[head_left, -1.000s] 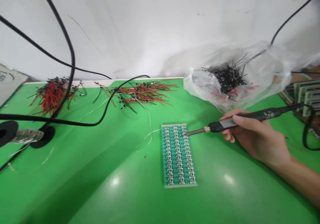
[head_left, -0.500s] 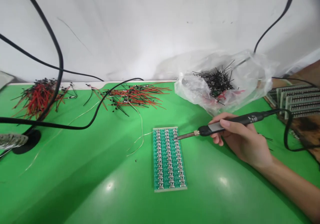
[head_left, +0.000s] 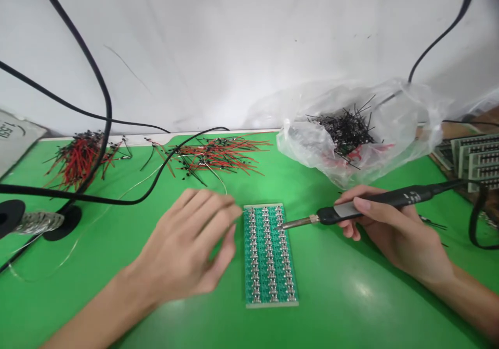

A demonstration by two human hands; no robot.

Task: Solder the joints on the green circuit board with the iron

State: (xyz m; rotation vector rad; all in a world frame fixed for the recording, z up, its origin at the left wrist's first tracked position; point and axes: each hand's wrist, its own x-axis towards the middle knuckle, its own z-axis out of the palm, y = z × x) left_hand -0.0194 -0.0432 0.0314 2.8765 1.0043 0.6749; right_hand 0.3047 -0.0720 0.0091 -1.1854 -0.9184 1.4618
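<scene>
My right hand [head_left: 397, 235] is wrapped round a soldering iron [head_left: 374, 203], its thumb on top of the handle. The iron's tip points left and meets the right-hand column of a green circuit board [head_left: 260, 255] near its upper end. Three columns of small silvery parts run along the board, which lies flat. My left hand [head_left: 191, 245] is beside the board's upper left corner, fingers curled and thumb close to them, closed at the thin solder wire [head_left: 217, 176]. Part of the wire is hidden behind this hand; a short end shows at the board's corner.
A solder spool [head_left: 39, 222] stands at the left. Piles of red-and-black wired parts [head_left: 218, 154] lie at the back, near a black cable [head_left: 132, 202]. Behind my right hand sits a plastic bag [head_left: 300, 146] of black wires [head_left: 346, 131]. More boards [head_left: 483, 164] stand at the right.
My left hand has come into view from the lower left and reached the solder wire by the board. The view has shifted slightly; my right hand still holds the iron at the board.
</scene>
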